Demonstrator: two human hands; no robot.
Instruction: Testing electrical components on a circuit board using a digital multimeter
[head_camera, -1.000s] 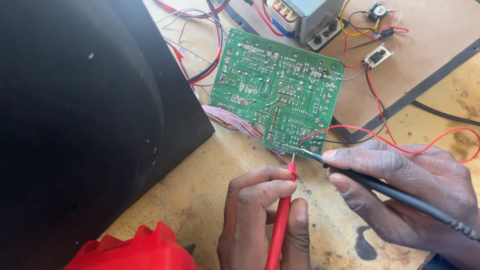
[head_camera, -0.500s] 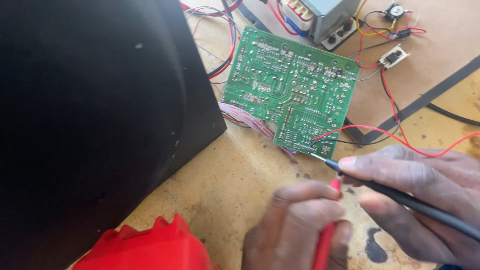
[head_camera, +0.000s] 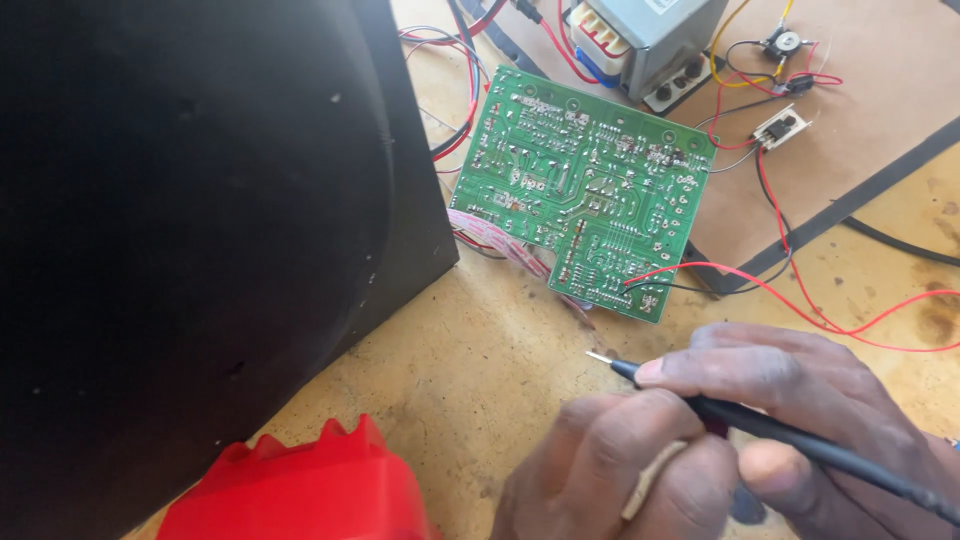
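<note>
Black cabinet (head_camera: 190, 250), left half of frame. Green circuit board (head_camera: 585, 190), upper centre, lying flat. Right hand (head_camera: 800, 420), lower right, pinching black probe (head_camera: 760, 425); tip aims up-left, board just beyond. Left hand (head_camera: 620, 470), bottom centre, fingers curled; contents unclear. Red casing (head_camera: 300, 490), bottom left.

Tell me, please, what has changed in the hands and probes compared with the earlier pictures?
Both hands drew back from the green circuit board. The black probe in the right hand now points at bare table, its tip off the board. The red probe, earlier upright in the left hand, is no longer visible. The board and wires stayed put.
</note>
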